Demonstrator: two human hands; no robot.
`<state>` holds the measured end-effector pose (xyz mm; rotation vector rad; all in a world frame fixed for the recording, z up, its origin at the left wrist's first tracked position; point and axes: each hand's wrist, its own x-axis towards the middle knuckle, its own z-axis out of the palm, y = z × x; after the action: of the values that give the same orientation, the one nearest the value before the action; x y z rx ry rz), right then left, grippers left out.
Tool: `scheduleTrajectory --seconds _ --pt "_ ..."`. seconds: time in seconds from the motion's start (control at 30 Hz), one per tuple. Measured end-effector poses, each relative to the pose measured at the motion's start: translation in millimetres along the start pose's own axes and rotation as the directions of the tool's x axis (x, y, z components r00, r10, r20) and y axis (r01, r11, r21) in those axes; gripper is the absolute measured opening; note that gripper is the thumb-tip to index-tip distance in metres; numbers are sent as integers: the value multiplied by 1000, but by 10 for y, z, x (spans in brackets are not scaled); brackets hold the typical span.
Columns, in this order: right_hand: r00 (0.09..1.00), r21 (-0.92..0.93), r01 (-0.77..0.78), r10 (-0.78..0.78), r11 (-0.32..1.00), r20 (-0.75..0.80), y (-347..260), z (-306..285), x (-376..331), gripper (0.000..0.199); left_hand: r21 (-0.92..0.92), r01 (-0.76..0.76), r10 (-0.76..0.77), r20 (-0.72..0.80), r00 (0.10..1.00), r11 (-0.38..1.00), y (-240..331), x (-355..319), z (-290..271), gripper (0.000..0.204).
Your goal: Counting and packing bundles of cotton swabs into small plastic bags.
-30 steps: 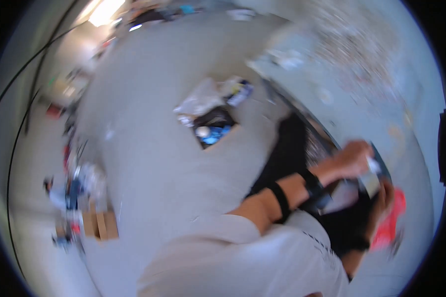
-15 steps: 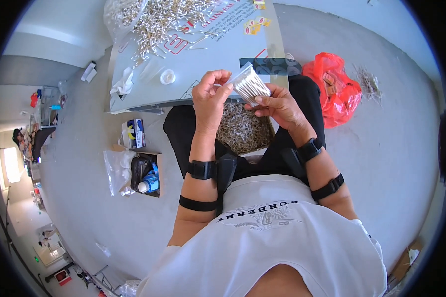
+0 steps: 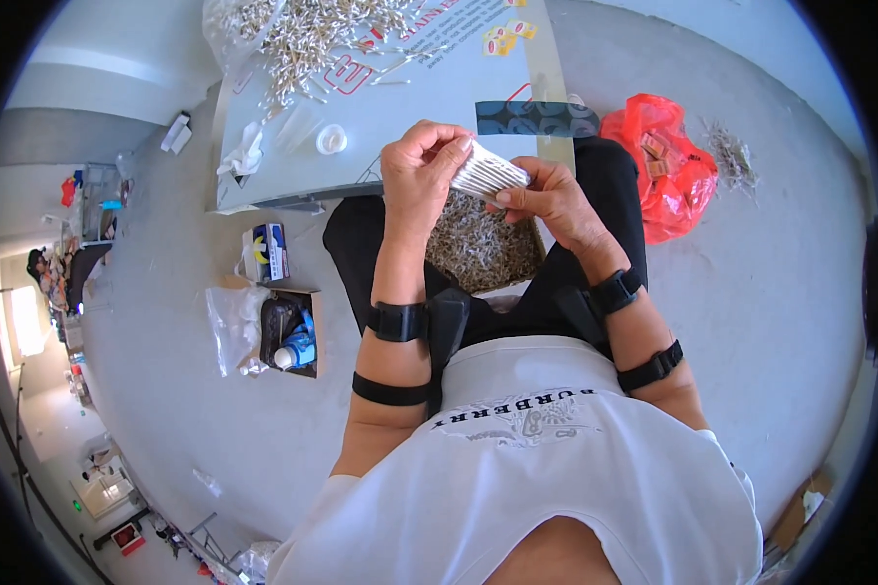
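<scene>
Between my two hands is a small clear bag packed with cotton swabs (image 3: 490, 174), held tilted above my lap. My left hand (image 3: 415, 180) pinches its upper left end between thumb and fingers. At the other end, my right hand (image 3: 554, 203) grips the bag with its thumb across the near side. Below them, between my knees, an open box holds a mass of loose cotton swabs (image 3: 486, 249); my hands partly cover it. A large pile of cotton swabs (image 3: 312, 44) lies on the table (image 3: 400, 109), spilling beside a clear plastic bag (image 3: 236, 37).
A small white cup (image 3: 332, 139) and crumpled tissue (image 3: 242, 151) sit near the table's front edge. A dark patterned strip (image 3: 527, 118) overhangs its right side, below yellow labels (image 3: 502, 39). On the floor are a red plastic bag (image 3: 668, 200) and a carton with a blue bottle (image 3: 300, 349).
The small bag has turned flatter, and its zip end is now covered by my left fingers. My left hand has shifted slightly up and right, closing on that end.
</scene>
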<state>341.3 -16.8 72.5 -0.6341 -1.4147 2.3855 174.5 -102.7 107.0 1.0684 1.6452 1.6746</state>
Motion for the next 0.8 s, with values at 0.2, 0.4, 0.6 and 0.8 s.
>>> scheduleTrajectory --seconds 0.2,0.4,0.6,0.8 --pt "976 -188 183 -200 965 -80 75 -18 22 28 -82 56 -54 25 998 995 -5 -5 -73 6" --pt "964 -237 229 -254 944 -83 38 -43 32 28 -63 -5 9 53 999 998 -33 21 -96 6" --pt "947 -302 279 -313 912 -69 25 -45 40 27 236 -137 112 118 987 962 39 15 -85 9" --pt "958 -116 254 -266 960 -102 25 -34 30 27 -125 -14 18 38 999 992 39 -28 9 6"
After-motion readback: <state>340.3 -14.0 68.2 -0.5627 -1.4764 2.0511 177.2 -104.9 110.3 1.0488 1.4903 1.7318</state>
